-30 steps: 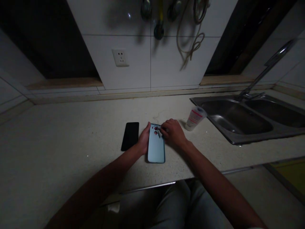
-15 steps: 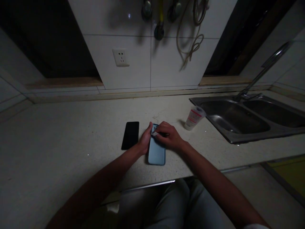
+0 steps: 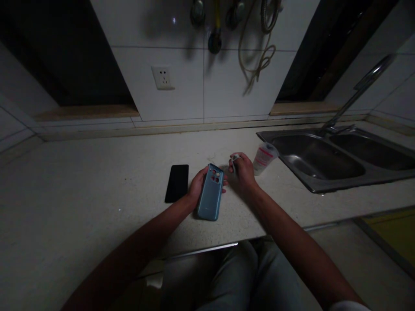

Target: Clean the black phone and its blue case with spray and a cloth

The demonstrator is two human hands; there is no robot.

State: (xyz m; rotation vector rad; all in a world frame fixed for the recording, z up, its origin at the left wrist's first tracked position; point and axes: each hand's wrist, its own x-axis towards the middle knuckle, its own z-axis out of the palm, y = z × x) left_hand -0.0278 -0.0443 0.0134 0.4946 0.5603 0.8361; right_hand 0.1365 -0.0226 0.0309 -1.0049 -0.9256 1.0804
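White scrap (image 3: 236,158) sits pinched in the fingers of the right hand (image 3: 243,169), apart from the blue phone case (image 3: 209,199); the left hand's (image 3: 196,185) fingers wrap behind it, presumably for steadiness. A black phone (image 3: 177,183) lies beside, on the desk (image 3: 97,172).

Kitchen; double sink (image 3: 319,157), counter (image 3: 94,172), tiled wall (image 3: 238,101)

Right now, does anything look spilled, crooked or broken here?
Nothing looks clearly spilled or broken. The cup beside the right hand seems to lean, though the wide view may cause that. The cord hanging in loops on the wall looks untidy.
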